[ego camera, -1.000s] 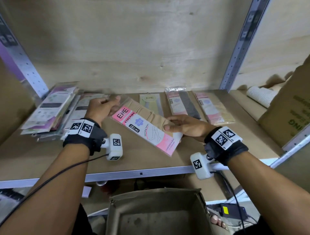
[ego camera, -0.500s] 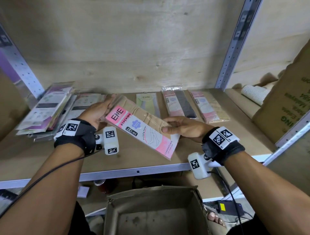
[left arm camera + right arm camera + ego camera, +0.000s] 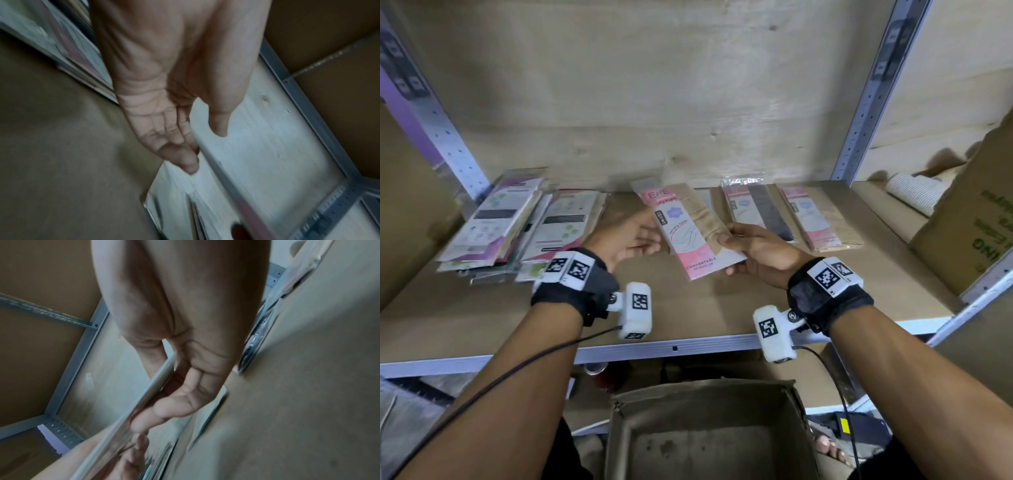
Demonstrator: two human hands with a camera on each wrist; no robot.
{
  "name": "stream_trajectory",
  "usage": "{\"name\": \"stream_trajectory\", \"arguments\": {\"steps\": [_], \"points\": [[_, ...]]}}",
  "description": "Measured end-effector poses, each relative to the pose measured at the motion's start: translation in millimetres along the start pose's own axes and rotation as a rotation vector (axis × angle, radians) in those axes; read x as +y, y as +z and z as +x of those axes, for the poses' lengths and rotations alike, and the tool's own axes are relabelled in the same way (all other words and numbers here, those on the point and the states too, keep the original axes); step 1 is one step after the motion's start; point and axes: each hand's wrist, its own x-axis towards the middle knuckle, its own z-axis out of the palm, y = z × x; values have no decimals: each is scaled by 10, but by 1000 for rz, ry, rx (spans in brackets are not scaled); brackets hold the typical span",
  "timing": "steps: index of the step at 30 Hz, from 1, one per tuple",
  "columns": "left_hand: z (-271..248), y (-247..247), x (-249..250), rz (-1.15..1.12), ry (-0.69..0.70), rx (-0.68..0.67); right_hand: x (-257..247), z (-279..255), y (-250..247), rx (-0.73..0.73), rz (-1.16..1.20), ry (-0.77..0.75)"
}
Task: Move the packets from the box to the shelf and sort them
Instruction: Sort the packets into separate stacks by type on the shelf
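The right hand [image 3: 760, 250] pinches the pink packet [image 3: 690, 233] at its right edge; its long axis runs toward the frame's upper left, the left hand [image 3: 626, 240] loose beside it.

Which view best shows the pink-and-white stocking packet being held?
The head view: the pink-and-white stocking packet faces the camera, print legible. The left wrist view shows only its blurred edge; the right wrist view shows an edge beside the fingers.

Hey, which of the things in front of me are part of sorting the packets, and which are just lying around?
For the job: pink packet in right hand, shelf, piles, box.
Lying about: white roll, red can.
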Motion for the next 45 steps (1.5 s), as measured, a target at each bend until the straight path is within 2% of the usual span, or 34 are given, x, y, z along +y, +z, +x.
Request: {"name": "stream_trajectory", "arguments": {"steps": [2, 6, 8, 14, 18, 21, 23, 27, 30, 33, 36, 39, 45], "points": [[14, 146, -27, 20, 35, 70, 9, 42, 75, 9, 40, -9], [110, 295, -8, 64, 165, 333, -6, 108, 158, 26, 74, -47], [159, 327, 9, 54, 202, 372, -17, 121, 153, 21, 89, -58], [210, 478, -15, -203, 77, 278, -65, 124, 50, 39, 114, -67], [208, 542, 2, -216, 7, 75, -89, 143, -14, 181, 166, -102], [127, 575, 18, -118, 92, -103, -91, 170, -47, 292, 140, -109], [89, 578, 7, -108, 146, -169, -94, 192, -63, 307, 102, -113], [57, 561, 48, -155, 130, -170, -107, 214, -96, 280, 91, -139], [37, 633, 100, -141, 112, -193, -111, 208, -212, 335, 30, -163], [30, 869, 208, -75, 147, -230, -189, 169, -453, 537, -46, -240], [106, 1276, 370, -4, 188, -210, -244, 46, -792, 746, -77, -276], [246, 1762, 519, 76, 206, -193, -235, -104, -1199, 885, -171, -225], [472, 2574, 566, 185, 90, -258, -143, -298, -1899, 969, -349, -43]]}}
